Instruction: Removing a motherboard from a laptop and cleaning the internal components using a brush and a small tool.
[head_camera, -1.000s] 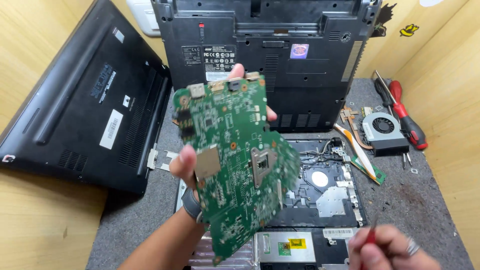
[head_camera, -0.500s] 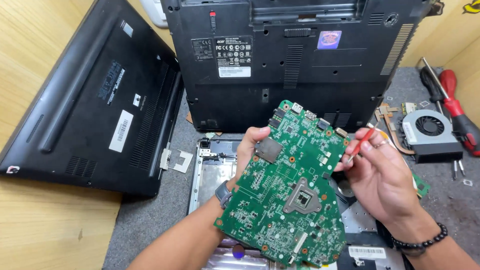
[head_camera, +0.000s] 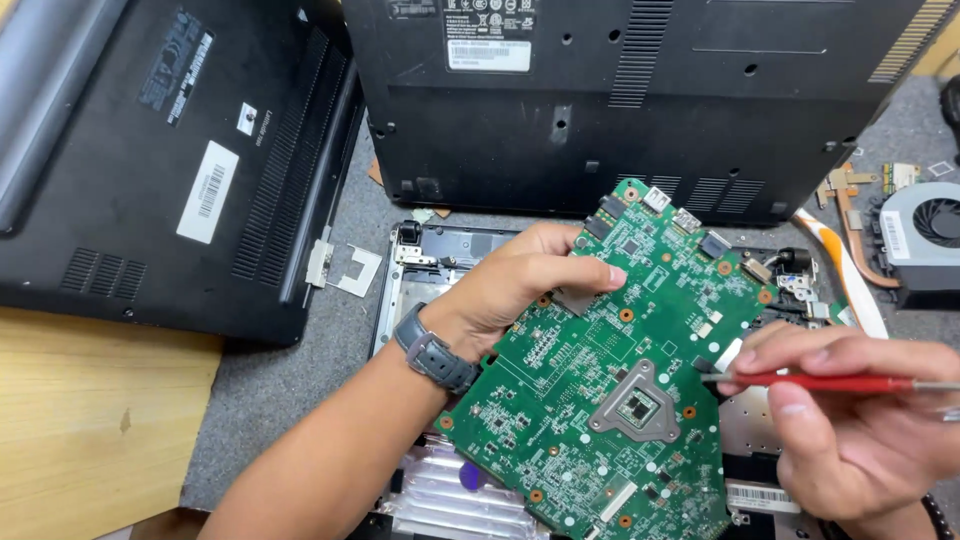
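1. Head view: the left hand (head_camera: 520, 285) grips a green circuit board (head_camera: 620, 380) by its upper left edge, fingers (head_camera: 590, 272) curled over the top face and thumb hidden beneath, tilting the board up so its component side faces the camera.
2. The board hangs above an opened laptop chassis (head_camera: 440, 260) near the tabletop's front edge, apparently held clear of it for inspection.
3. The right hand (head_camera: 860, 420) pinches a red-handled tool (head_camera: 830, 382), fingers closed around the shaft, its tip resting at the board's right edge as if probing a connector.
4. Two black laptop bases (head_camera: 180, 170) lie upside down toward the far and left edges of the grey mat (head_camera: 300, 400); a cooling fan (head_camera: 925, 235) with copper pipe sits at the right edge.
5. Against half a second ago, the board has swung lower and flatter, the left hand has shifted to its top edge, and the tool now lies level across the board's side, not raised above it.
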